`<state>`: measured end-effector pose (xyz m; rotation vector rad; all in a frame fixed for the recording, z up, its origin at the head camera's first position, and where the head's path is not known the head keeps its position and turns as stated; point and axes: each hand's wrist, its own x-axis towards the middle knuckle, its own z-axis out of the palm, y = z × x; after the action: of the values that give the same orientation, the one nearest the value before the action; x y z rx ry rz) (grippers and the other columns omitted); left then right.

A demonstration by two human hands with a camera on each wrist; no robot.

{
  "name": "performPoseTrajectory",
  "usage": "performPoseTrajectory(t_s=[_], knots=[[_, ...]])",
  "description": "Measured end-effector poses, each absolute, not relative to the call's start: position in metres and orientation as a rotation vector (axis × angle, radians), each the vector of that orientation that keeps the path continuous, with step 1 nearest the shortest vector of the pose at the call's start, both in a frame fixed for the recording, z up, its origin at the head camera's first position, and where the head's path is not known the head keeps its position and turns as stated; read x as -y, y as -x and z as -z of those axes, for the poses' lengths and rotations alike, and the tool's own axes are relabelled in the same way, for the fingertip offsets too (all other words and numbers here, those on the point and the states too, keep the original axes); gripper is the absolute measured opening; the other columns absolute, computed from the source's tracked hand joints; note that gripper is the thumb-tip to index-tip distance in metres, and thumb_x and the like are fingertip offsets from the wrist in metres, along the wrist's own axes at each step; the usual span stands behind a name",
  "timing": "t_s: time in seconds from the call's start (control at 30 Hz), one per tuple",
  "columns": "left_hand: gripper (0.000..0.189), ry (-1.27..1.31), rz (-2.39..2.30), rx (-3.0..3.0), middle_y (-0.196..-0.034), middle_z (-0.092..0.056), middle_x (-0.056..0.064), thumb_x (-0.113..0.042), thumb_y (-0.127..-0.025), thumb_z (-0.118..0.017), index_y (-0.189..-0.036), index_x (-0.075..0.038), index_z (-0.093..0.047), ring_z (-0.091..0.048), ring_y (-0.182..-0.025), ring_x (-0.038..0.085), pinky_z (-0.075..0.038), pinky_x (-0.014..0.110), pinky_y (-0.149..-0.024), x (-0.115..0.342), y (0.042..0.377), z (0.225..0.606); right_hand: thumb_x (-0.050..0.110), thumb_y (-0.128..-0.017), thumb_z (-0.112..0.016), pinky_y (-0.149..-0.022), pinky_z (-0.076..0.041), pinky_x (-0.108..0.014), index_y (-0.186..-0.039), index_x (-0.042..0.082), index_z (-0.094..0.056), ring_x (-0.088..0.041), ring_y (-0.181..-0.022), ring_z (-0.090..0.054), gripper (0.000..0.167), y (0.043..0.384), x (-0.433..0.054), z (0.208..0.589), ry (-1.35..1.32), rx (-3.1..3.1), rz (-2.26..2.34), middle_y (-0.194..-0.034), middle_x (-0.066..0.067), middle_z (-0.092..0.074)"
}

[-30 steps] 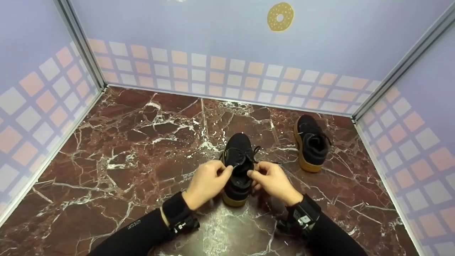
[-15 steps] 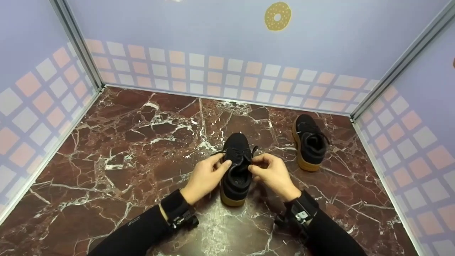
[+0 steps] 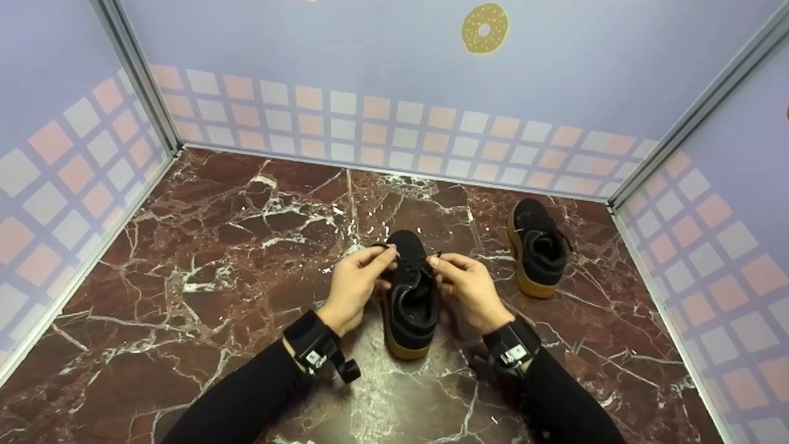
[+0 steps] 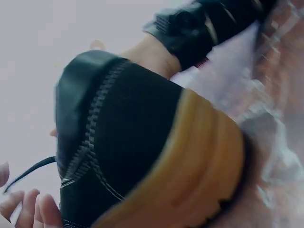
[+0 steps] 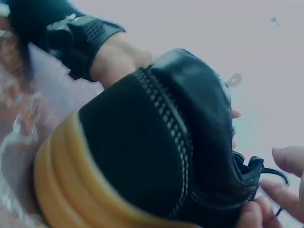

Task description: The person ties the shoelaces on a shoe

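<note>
A black shoe (image 3: 407,308) with a tan sole stands upright on the floor, toe pointing away from me, between both hands. My left hand (image 3: 357,280) is at its left side, thumb and forefinger pinching a black shoelace (image 4: 33,170) that runs out from the shoe in the left wrist view. At the right side, my right hand (image 3: 470,287) pinches the other lace end (image 3: 436,254) between thumb and forefinger. In the right wrist view, the right fingers (image 5: 280,194) are beside the lacing, and the shoe's heel fills the middle.
A second black shoe (image 3: 539,250) with a tan sole stands to the right, near the back corner. Brown marbled floor (image 3: 246,296) lies all around. Pale purple panels (image 3: 394,74) with printed squares enclose it at the back and both sides.
Both hands have moved forward, from beside the shoe opening up to the lacing. The left hand now draws a lace end out to the left. The shoes have stayed in place.
</note>
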<state>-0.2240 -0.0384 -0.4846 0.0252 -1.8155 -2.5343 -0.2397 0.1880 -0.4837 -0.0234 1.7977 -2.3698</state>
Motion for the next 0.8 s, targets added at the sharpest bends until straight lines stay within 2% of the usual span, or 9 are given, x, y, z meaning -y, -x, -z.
performPoseTrajectory(t_s=[0.13,0.23,0.33,0.43,0.53,0.7,0.8], knots=[[0.012,0.045,2.510,1.759,-0.114,-0.082,0.013,-0.012,-0.101,-0.085,-0.104,-0.001,-0.082,-0.074,-0.094,0.025,-0.064,0.030,-0.080,0.040,0.226,0.477,0.002,-0.104,-0.075,-0.053,-0.042,-0.020,-0.086,0.005,-0.068,-0.011,-0.061,-0.052,0.019,0.242,-0.187,0.480,0.037,-1.738,2.452,-0.079,-0.005,-0.063],[0.007,0.144,2.454,1.727,-0.122,-0.082,0.013,-0.009,-0.100,-0.083,-0.099,-0.002,-0.081,-0.076,-0.108,0.030,-0.062,0.035,-0.094,0.046,0.226,0.467,0.002,-0.105,-0.071,-0.055,-0.048,-0.022,-0.087,0.004,-0.072,-0.013,-0.064,-0.060,0.018,0.241,-0.189,0.472,0.074,-1.722,2.505,-0.084,-0.008,-0.070],[0.011,0.254,2.404,1.709,-0.123,-0.082,0.014,-0.010,-0.103,-0.081,-0.099,0.000,-0.079,-0.074,-0.119,0.037,-0.060,0.040,-0.103,0.053,0.226,0.457,0.002,-0.107,-0.068,-0.058,-0.052,-0.022,-0.091,0.004,-0.075,-0.015,-0.071,-0.068,0.018,0.240,-0.195,0.463,0.104,-1.728,2.543,-0.095,-0.010,-0.076],[0.019,0.326,2.401,1.691,-0.118,-0.082,0.018,-0.013,-0.108,-0.075,-0.103,0.005,-0.077,-0.076,-0.113,0.041,-0.061,0.046,-0.104,0.057,0.227,0.453,0.002,-0.109,-0.065,-0.059,-0.055,-0.023,-0.091,0.005,-0.076,-0.016,-0.077,-0.071,0.021,0.241,-0.202,0.456,0.127,-1.775,2.562,-0.102,-0.011,-0.079],[0.019,0.325,2.443,1.675,-0.112,-0.081,0.022,-0.012,-0.111,-0.069,-0.108,0.006,-0.075,-0.079,-0.104,0.038,-0.062,0.050,-0.103,0.059,0.229,0.454,0.003,-0.110,-0.065,-0.058,-0.056,-0.023,-0.092,0.003,-0.076,-0.017,-0.077,-0.072,0.021,0.244,-0.210,0.452,0.147,-1.850,2.556,-0.104,-0.013,-0.080],[0.017,0.216,2.555,1.623,-0.105,-0.079,0.020,-0.007,-0.114,-0.061,-0.113,0.007,-0.070,-0.080,-0.097,0.031,-0.062,0.050,-0.102,0.063,0.232,0.453,0.006,-0.111,-0.066,-0.059,-0.056,-0.024,-0.100,0.000,-0.076,-0.019,-0.078,-0.072,0.017,0.255,-0.225,0.449,0.146,-1.922,2.551,-0.103,-0.017,-0.078],[0.015,0.147,2.606,1.601,-0.099,-0.077,0.018,-0.005,-0.113,-0.062,-0.114,0.009,-0.069,-0.078,-0.090,0.028,-0.064,0.046,-0.097,0.064,0.236,0.447,0.007,-0.111,-0.067,-0.060,-0.055,-0.024,-0.099,0.001,-0.075,-0.019,-0.078,-0.073,0.015,0.261,-0.232,0.445,0.133,-1.949,2.555,-0.102,-0.018,-0.077]])
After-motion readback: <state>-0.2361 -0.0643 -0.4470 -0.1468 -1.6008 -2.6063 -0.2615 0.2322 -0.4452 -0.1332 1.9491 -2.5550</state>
